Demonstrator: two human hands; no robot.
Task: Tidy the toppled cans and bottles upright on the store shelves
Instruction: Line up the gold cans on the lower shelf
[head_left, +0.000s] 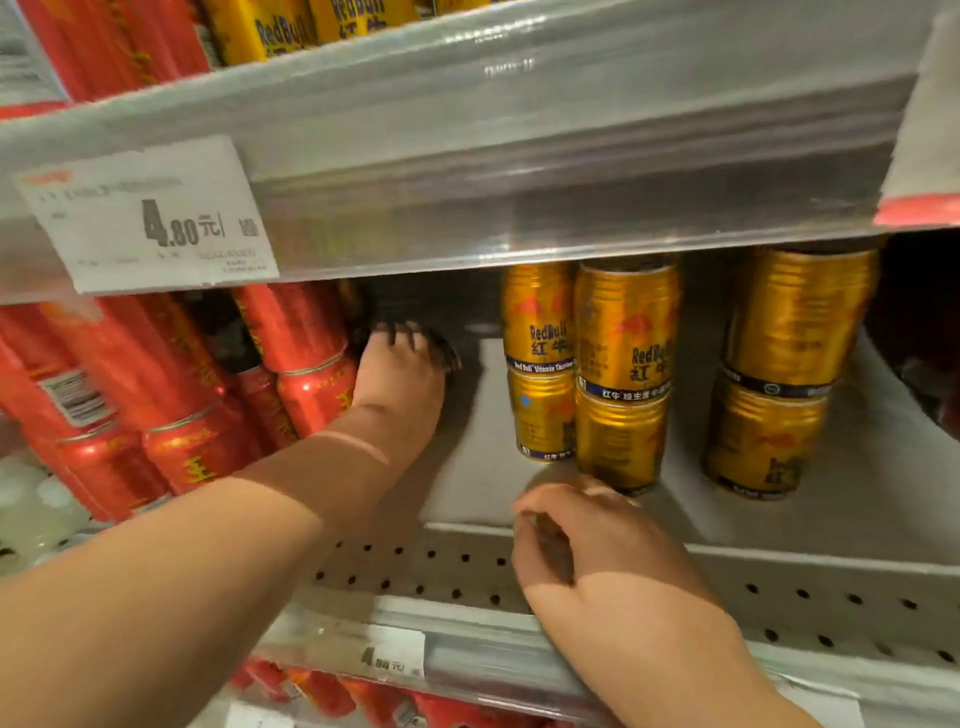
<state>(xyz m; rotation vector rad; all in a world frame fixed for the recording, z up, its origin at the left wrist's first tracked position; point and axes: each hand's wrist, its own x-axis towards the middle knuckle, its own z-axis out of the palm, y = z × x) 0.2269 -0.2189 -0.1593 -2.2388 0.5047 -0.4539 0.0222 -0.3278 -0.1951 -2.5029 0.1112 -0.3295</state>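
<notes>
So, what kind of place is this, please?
Most likely a shop's drinks aisle. A metal shelf holds stacked gold cans and red cans, and a price tag reading 4.80 sits on the shelf edge above. The left hand reaches in beside the red cans.

Single head-worn wide-angle view. It looked forward and slightly down, close into the middle shelf (519, 577), from just below the upper shelf edge (519, 156). Both forearms entered from the bottom.
</notes>
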